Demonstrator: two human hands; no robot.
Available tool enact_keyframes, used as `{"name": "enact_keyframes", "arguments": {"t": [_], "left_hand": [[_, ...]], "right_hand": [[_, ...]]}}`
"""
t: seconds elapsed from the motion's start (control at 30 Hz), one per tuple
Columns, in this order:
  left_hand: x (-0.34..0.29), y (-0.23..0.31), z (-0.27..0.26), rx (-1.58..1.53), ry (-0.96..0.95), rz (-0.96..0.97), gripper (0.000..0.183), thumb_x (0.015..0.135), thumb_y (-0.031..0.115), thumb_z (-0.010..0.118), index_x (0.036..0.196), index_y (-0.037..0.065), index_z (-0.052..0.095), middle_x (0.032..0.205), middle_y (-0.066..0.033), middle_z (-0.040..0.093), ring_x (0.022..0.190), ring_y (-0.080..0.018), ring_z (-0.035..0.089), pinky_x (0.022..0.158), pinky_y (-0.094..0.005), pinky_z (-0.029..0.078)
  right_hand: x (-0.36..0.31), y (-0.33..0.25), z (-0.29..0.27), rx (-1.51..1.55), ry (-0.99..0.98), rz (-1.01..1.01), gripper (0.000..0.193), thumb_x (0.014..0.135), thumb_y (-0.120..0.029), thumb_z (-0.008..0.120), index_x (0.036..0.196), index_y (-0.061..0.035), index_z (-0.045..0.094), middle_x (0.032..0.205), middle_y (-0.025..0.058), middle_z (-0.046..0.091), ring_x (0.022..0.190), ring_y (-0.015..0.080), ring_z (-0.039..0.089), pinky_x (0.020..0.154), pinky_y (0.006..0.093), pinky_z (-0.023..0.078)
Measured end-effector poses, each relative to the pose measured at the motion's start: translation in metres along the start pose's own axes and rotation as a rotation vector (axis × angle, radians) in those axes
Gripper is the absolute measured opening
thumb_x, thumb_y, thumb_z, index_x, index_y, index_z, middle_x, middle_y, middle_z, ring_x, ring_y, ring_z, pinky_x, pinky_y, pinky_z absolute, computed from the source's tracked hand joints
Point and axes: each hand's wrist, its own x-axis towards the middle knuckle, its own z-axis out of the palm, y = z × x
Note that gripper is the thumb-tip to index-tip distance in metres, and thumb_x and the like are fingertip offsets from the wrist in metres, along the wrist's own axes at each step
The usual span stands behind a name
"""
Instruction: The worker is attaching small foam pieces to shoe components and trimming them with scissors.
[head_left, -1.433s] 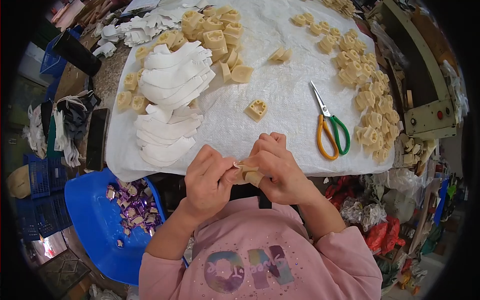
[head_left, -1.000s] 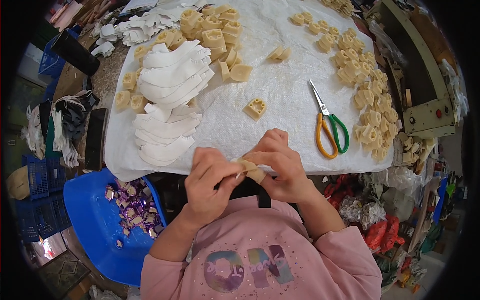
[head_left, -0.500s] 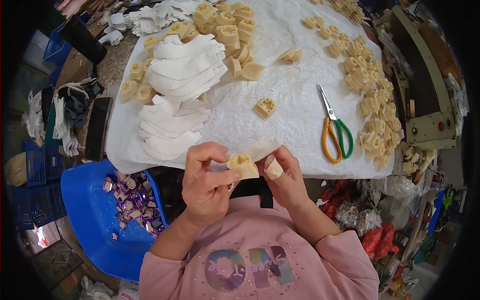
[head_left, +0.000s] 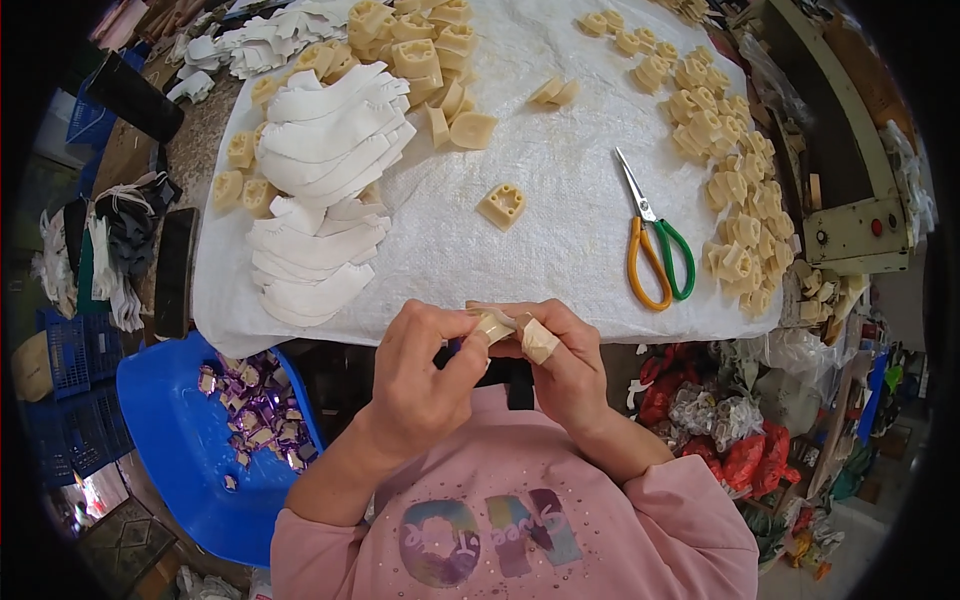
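Just off the table's near edge, my left hand [head_left: 425,350] pinches a small beige plastic shoe heel block [head_left: 494,327] between thumb and fingers. My right hand [head_left: 572,365] is closed at the block's right side on a thin pale cover piece [head_left: 496,314], which lies against the block. Fingers hide most of both. A cream-coloured wrap [head_left: 539,342] is around my right thumb. Beyond my hands, a single heel block [head_left: 502,205] rests with its hollow side up on the white woven sheet [head_left: 450,260]. To the left, white curved cover pieces [head_left: 320,255] are stacked in overlapping layers.
Scissors [head_left: 650,235] with orange and green handles lie right of centre. Beige blocks are heaped at the back [head_left: 415,60] and along the right edge [head_left: 740,200]. A blue tub [head_left: 165,440] holding shiny purple pieces stands low left. A dark phone [head_left: 175,272] lies at the table's left.
The block has turned in my left hand, so its hollow face no longer shows. The cover piece, stretched out to the right before, is now drawn in against the block. My hands are closer together.
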Motion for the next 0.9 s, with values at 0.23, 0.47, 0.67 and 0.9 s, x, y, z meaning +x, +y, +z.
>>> {"name": "enact_keyframes", "arguments": {"t": [0.23, 0.47, 0.67, 0.9], "left_hand": [[0.004, 0.001, -0.001, 0.107, -0.1, -0.027, 0.02, 0.065, -0.005, 0.064, 0.083, -0.002, 0.057, 0.085, -0.0119, 0.053, 0.066, -0.0253, 0.051, 0.055, -0.0335, 0.042], [-0.008, -0.005, 0.002, -0.507, 0.04, -0.263, 0.025, 0.064, -0.021, 0.057, 0.079, -0.001, 0.052, 0.091, -0.015, 0.059, 0.079, -0.0243, 0.061, 0.065, -0.0316, 0.05], [-0.009, -0.005, 0.001, -0.435, -0.069, -0.163, 0.022, 0.067, -0.02, 0.057, 0.076, -0.001, 0.051, 0.09, -0.0152, 0.059, 0.078, -0.0236, 0.061, 0.064, -0.0289, 0.049], [-0.01, -0.005, 0.005, -0.561, 0.036, -0.443, 0.012, 0.08, -0.009, 0.063, 0.084, 0.0, 0.056, 0.094, -0.0134, 0.06, 0.083, -0.0171, 0.06, 0.072, -0.0276, 0.049]], "right_hand": [[0.009, -0.006, -0.006, -0.525, -0.021, 0.028, 0.029, 0.096, -0.017, 0.043, 0.108, 0.0061, 0.056, 0.103, 0.0164, 0.063, 0.091, 0.0185, 0.064, 0.079, 0.0289, 0.051], [0.04, -0.015, -0.037, -0.231, -0.297, 0.277, 0.04, 0.08, -0.008, 0.07, 0.115, 0.0006, 0.054, 0.098, 0.0107, 0.064, 0.09, 0.0163, 0.062, 0.086, 0.0306, 0.049], [0.043, -0.018, -0.035, -0.305, -0.421, 0.164, 0.041, 0.079, -0.006, 0.071, 0.115, 0.0002, 0.053, 0.091, 0.0096, 0.064, 0.088, 0.0146, 0.061, 0.084, 0.03, 0.049], [0.04, -0.002, -0.029, -0.301, -0.173, 0.175, 0.036, 0.089, -0.013, 0.061, 0.121, -0.0018, 0.05, 0.087, 0.0074, 0.065, 0.085, 0.0136, 0.06, 0.079, 0.0301, 0.048]]}}
